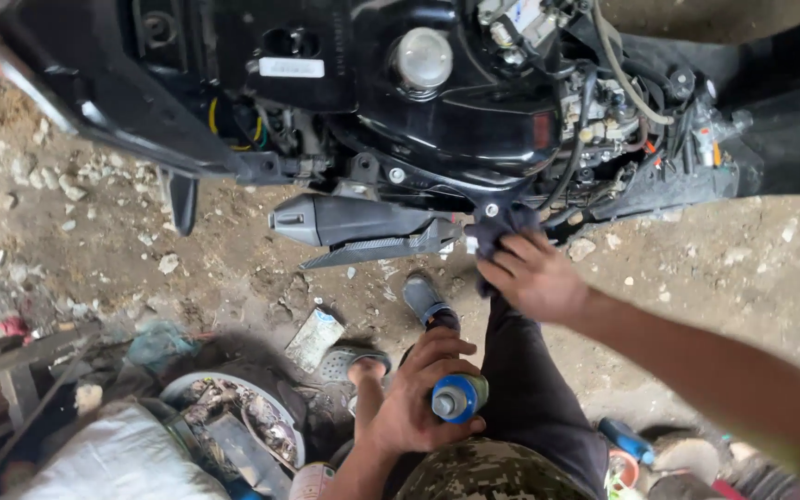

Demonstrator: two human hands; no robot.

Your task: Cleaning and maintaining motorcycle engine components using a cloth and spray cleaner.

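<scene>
You are pressing a dark cloth (502,227) against the lower edge of the black scooter body (437,111), and your right hand (534,276) is lying over it with fingers curled down onto the fabric, gripping the cloth. The cloth is bunching just above and ahead of your fingertips, touching the bodywork where a small bolt shows. Just to the left of that grip, the grey exhaust muffler (354,222) is running along under the body, its near end close beside the cloth.

Below and to the left of the cloth, near your lap, your left hand (414,403) is closing around a blue spray can (458,396), fingers wrapped round its body, with the can's top facing up at you. The can is sitting well apart from the cloth, between your knees, over your dark trouser leg (530,389).

Beyond the can, a foot in a grey sandal (354,363) is resting on the dirt ground (233,268), beside a flat scrap of card (315,339). Further left of your left hand, a round basin (233,421) filled with scrap is sitting by a white sack (118,458). To the right of your leg, a blue-handled tool (624,440) is lying on the ground.
</scene>
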